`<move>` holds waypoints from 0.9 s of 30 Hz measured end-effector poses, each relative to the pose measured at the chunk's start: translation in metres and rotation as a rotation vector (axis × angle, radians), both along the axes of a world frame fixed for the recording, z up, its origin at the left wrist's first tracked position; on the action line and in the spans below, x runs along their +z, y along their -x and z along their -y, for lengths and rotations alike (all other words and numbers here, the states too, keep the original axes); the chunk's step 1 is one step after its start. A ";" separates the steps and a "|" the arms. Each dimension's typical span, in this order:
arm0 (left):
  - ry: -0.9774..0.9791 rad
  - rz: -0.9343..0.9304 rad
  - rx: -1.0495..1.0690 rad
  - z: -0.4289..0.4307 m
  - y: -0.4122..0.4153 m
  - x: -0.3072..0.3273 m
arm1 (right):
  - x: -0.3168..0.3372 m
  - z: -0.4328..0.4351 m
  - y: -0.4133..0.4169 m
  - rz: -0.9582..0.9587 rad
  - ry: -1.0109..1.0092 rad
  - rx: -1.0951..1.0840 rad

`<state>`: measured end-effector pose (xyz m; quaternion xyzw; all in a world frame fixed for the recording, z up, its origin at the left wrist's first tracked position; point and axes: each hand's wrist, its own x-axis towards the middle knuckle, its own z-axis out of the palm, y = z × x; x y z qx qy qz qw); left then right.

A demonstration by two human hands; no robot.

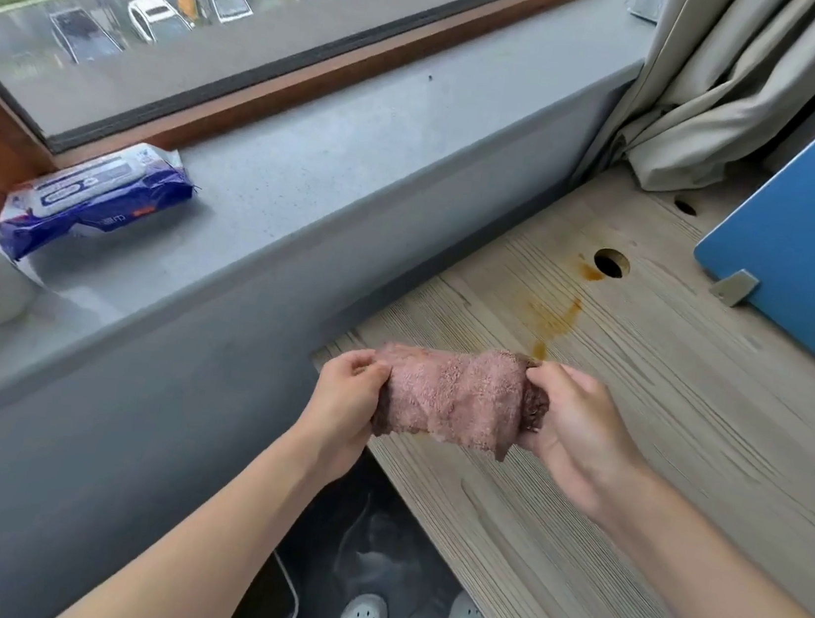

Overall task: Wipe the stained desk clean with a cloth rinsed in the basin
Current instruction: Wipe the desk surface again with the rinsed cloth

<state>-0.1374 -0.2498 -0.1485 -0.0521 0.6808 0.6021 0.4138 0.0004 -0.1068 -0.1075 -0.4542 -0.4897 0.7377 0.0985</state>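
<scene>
Grips rolled pinkish-brown terry cloth [456, 398] by both ends — left hand [347, 397] and right hand [574, 426] curled round it — above left edge of pale wood-grain desk [658, 471], orange-brown stain [555, 319] just beyond.

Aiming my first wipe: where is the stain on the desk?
Head view: the orange-brown stain runs on the desk from the round cable hole toward the right end of the cloth.
</scene>
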 end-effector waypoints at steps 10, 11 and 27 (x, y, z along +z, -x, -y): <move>-0.149 0.175 -0.305 0.006 -0.026 0.001 | -0.012 0.029 0.009 0.109 0.041 0.312; -0.132 0.142 -0.264 0.007 -0.027 -0.002 | -0.013 0.028 0.008 0.159 -0.013 0.335; 0.452 0.005 -0.032 0.013 0.015 -0.075 | -0.113 0.053 -0.015 0.355 -1.403 1.344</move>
